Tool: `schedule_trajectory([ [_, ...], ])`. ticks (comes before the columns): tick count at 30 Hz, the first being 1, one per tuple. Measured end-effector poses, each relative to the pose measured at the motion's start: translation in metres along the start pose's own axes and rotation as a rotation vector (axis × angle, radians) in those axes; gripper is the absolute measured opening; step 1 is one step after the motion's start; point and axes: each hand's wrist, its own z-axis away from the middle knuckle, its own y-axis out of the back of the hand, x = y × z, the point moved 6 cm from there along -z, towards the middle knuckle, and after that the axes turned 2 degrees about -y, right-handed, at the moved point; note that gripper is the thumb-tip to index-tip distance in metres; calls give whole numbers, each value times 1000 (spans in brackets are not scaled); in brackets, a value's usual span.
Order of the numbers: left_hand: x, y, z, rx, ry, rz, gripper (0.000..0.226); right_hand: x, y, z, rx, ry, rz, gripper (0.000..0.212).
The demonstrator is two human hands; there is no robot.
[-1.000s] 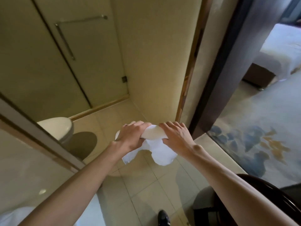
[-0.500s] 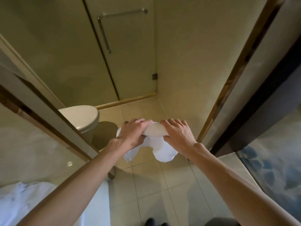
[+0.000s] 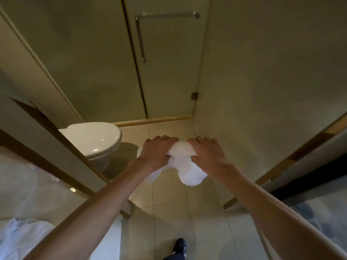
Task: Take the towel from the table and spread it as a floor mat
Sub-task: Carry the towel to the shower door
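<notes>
The white towel [image 3: 181, 150] is up in the air, held out over the tiled floor [image 3: 169, 212] and not touching it. Its upper part is bunched into a thick roll, and two loose lobes hang below, the larger one under the right wrist.

The left hand [image 3: 156, 153] has a closed grip on the left end of the roll, fingers curled over the top. The right hand [image 3: 205, 154] holds the right end the same way. The two hands are near each other, with a short stretch of the roll bare between them. Both forearms are bare and reach forward.

Just left of the towel and lower down stands a toilet [image 3: 93, 139] with its lid down. Straight ahead is a glass shower door [image 3: 169, 81] with a long metal handle [image 3: 139, 38], and a sill runs along its foot. A plain wall [image 3: 262, 72] closes the right side. At the bottom edge a dark shoe [image 3: 179, 245] rests on the tiles.
</notes>
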Motion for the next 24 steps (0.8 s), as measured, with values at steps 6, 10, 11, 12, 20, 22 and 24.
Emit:
schedule_trajectory([
  [6,-33,16,-53,33,23,21,58,5,12,-66,27,23,81,41],
  [10,-59,20,-85,25,45,25,59,7,10,-110,12,47,85,41],
  [11,-65,20,-92,24,51,25,59,7,7,-121,8,56,85,41],
  [12,-72,19,-100,20,57,29,59,8,5,-131,4,63,83,41],
  [20,-127,19,-186,15,96,28,61,26,-9,-237,-13,109,57,46],
  [22,-144,25,-212,31,107,24,61,32,-10,-271,-14,122,40,48],
  [24,-159,32,-236,38,116,0,61,36,-9,-305,-1,137,28,49],
])
